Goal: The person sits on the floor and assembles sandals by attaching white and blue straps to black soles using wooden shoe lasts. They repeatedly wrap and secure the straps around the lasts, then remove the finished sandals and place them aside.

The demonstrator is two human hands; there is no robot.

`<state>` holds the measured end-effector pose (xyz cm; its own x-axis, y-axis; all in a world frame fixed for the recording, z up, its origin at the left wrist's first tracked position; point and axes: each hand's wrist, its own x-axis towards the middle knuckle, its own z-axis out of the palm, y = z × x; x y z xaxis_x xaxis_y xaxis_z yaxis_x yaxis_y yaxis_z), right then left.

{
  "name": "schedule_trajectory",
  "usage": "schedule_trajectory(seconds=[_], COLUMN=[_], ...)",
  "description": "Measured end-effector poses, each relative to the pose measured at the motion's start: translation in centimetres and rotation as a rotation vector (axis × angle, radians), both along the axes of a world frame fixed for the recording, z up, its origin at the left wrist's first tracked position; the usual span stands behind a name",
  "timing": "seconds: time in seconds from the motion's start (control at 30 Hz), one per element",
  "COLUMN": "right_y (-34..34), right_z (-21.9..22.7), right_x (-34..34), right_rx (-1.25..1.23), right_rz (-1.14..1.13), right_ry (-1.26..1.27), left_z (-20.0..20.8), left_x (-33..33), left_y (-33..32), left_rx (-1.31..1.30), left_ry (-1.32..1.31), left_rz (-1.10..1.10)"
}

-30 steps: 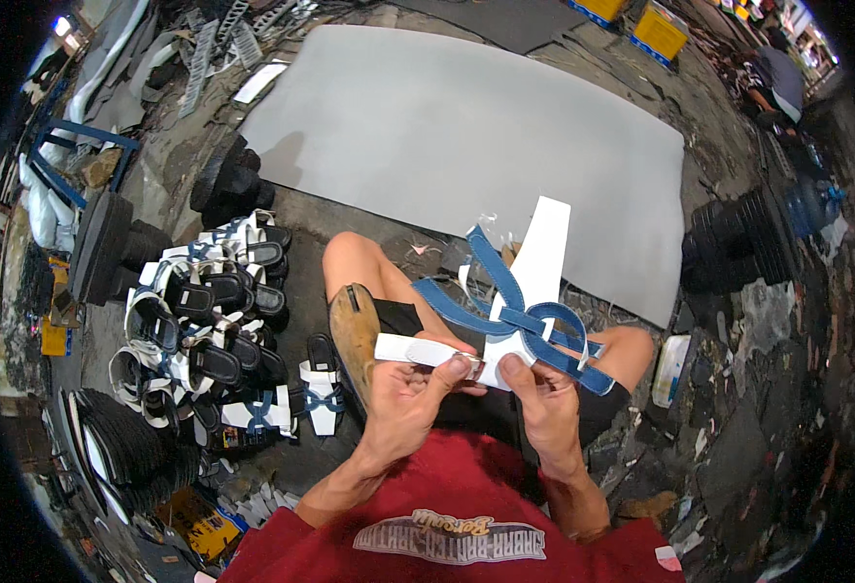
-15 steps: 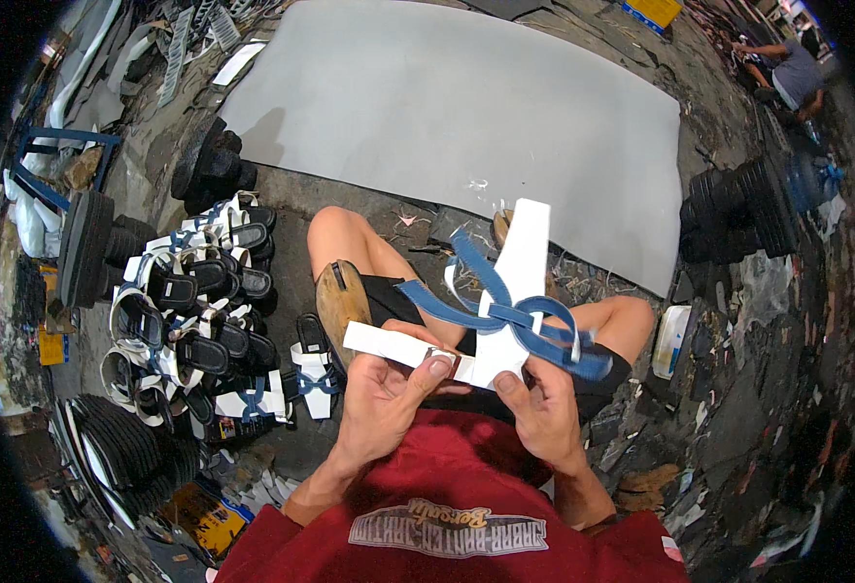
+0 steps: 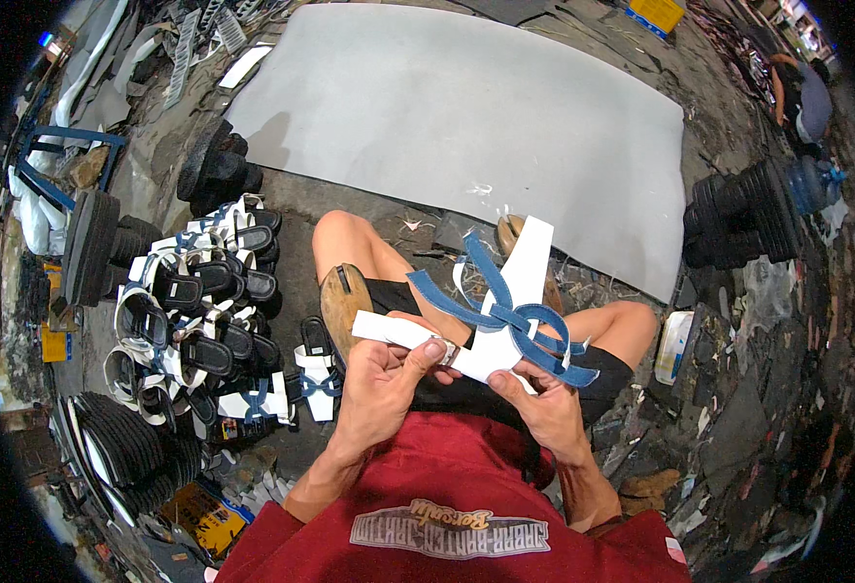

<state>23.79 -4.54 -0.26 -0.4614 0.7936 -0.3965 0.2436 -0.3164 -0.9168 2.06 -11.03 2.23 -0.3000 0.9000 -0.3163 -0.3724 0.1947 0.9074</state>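
Note:
A white sandal upper (image 3: 528, 260) with knotted blue straps (image 3: 491, 313) is stretched between my two hands over my lap. My left hand (image 3: 381, 377) pinches its white ankle strap (image 3: 389, 328) between thumb and fingers, close to a small metal buckle (image 3: 447, 350). Lower on the white piece, my right hand (image 3: 544, 403) grips the edge, thumb on top and fingers hidden behind. The blue strap ends hang loose above that hand. A wooden shoe last (image 3: 343, 309) rests by my left leg, and another wooden last (image 3: 511, 231) shows partly behind the upper.
White-and-blue sandals (image 3: 204, 282) with black insoles are heaped at left; one sandal (image 3: 317, 381) lies nearer me. Black soles (image 3: 126, 442) are stacked at lower left, more soles (image 3: 738, 222) at right. A large grey sheet (image 3: 466, 117) covers the floor ahead. A person (image 3: 808, 102) is at far right.
The upper has tilted and shifted slightly down at the right hand. My left thumb now presses beside the buckle, which shows more plainly. Both hands keep hold.

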Motion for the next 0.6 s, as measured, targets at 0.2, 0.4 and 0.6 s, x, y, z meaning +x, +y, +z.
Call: schedule_trajectory(seconds=[0.2,0.4,0.6], right_y=[0.2,0.7,1.9], right_z=[0.1,-0.4,0.8], right_x=[-0.2,-0.2,-1.4], right_rx=[-0.049,-0.031,0.040], right_rz=[-0.008,0.009,0.090], right_ry=[-0.087,-0.082,-0.057], left_z=[-0.1,-0.7,-1.6], left_x=[0.2,0.1,0.2], left_y=[0.1,0.2,0.2], left_rx=[0.021,0.034,0.059], left_ry=[0.027,0.000,0.003], left_rz=[0.010,0.009,0.041])
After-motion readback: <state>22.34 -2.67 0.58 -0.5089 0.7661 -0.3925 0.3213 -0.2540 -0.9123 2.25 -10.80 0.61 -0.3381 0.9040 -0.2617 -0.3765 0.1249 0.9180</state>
